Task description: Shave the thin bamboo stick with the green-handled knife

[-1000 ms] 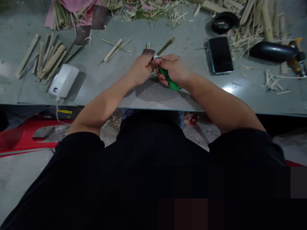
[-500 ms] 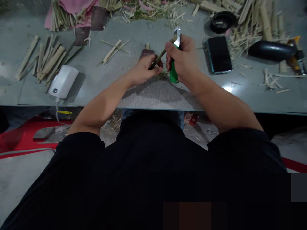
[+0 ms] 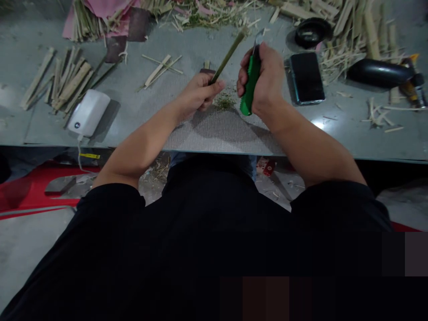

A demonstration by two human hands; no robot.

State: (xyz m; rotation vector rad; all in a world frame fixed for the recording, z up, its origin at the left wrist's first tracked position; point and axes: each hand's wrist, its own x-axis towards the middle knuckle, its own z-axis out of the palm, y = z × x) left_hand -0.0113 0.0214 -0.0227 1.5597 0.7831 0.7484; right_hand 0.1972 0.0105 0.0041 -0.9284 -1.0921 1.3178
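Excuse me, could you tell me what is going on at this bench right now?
A person at a grey workbench is working a thin green bamboo stick. The left hand grips its near end, so it angles up and away. The right hand holds a green-handled knife beside the stick, apart from it. Green shavings lie between the hands. A phone, a white device and cut bamboo strips lie around.

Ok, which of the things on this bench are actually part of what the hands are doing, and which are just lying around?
In use:
left hand gripping the green bamboo stick
right hand gripping the green-handled knife
green shavings on the grey mat

Lying about:
phone
white device
black bowl
black bottle
cut bamboo strips
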